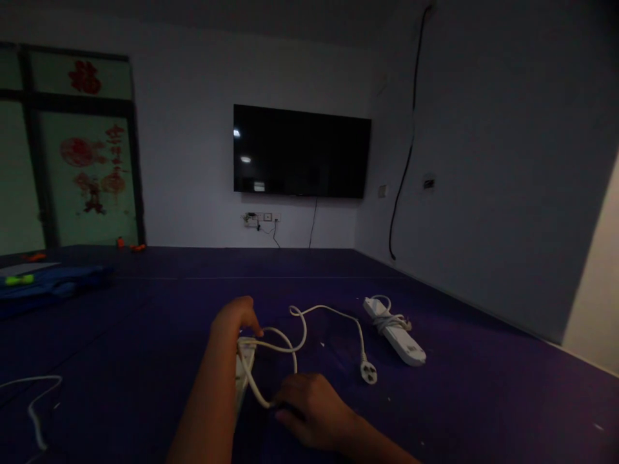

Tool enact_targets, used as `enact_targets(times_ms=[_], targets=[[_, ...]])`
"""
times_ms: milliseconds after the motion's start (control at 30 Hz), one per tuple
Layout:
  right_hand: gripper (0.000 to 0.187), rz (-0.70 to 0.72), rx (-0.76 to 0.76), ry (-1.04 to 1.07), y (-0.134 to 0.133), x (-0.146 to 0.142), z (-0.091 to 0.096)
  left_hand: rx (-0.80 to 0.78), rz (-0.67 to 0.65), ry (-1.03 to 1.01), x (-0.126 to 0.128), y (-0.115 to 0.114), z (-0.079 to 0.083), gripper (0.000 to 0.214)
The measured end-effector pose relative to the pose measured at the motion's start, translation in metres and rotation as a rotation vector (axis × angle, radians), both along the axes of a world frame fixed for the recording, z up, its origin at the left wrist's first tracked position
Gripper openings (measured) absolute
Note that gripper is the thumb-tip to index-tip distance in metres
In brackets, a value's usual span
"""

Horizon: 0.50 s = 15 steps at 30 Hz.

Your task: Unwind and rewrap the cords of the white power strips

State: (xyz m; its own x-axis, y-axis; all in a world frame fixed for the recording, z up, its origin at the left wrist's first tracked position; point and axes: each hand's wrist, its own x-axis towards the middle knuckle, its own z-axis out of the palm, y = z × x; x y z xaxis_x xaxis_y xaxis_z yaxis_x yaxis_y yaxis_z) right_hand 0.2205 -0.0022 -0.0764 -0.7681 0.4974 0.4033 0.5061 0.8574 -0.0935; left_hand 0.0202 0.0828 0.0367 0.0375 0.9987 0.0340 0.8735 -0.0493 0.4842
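A white power strip (243, 374) lies on the dark blue surface (145, 335), partly hidden behind my left forearm. My left hand (235, 320) is closed on the far end of the strip, pinching its white cord (300, 328). The cord loops away to the right and ends in a plug (369, 371) lying on the surface. My right hand (312, 407) is closed on a lower loop of the same cord beside the strip. A second white power strip (396, 332), with its cord wound round it, lies to the right, out of reach of both hands.
Another white cord (33, 403) lies at the lower left. A blue object with a green piece (48, 283) sits at the far left. A dark wall-mounted screen (300, 151) hangs ahead above wall sockets (261, 219). A wall closes off the right side.
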Motion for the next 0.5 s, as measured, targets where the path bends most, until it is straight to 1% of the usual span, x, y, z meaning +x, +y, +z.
enact_targets(times_ms=[100, 133, 233, 300, 367, 433, 500], targets=[[0.021, -0.010, 0.005, -0.003, -0.002, -0.002, 0.001, -0.226, -0.041, 0.018, -0.011, 0.002, -0.008, 0.020], [0.021, -0.013, 0.013, -0.013, -0.002, -0.003, 0.001, -0.278, -0.058, 0.016, -0.014, 0.003, -0.010, 0.019], [0.023, -0.021, 0.033, -0.050, -0.001, -0.006, -0.003, -0.355, -0.114, -0.005, -0.015, 0.006, -0.017, 0.017], [0.024, -0.023, 0.037, -0.070, 0.000, -0.006, -0.002, -0.357, -0.151, -0.016, -0.012, 0.009, -0.021, 0.017], [0.024, -0.028, 0.045, -0.046, 0.005, -0.006, 0.006, -0.334, -0.185, -0.024, -0.008, 0.011, -0.024, 0.017], [0.027, -0.076, 0.064, 0.050, 0.015, -0.004, 0.023, -0.288, -0.221, -0.043, -0.004, 0.013, -0.025, 0.017], [0.040, -0.212, 0.072, 0.171, 0.029, -0.001, 0.047, -0.199, -0.258, -0.092, -0.002, 0.013, -0.022, 0.016]])
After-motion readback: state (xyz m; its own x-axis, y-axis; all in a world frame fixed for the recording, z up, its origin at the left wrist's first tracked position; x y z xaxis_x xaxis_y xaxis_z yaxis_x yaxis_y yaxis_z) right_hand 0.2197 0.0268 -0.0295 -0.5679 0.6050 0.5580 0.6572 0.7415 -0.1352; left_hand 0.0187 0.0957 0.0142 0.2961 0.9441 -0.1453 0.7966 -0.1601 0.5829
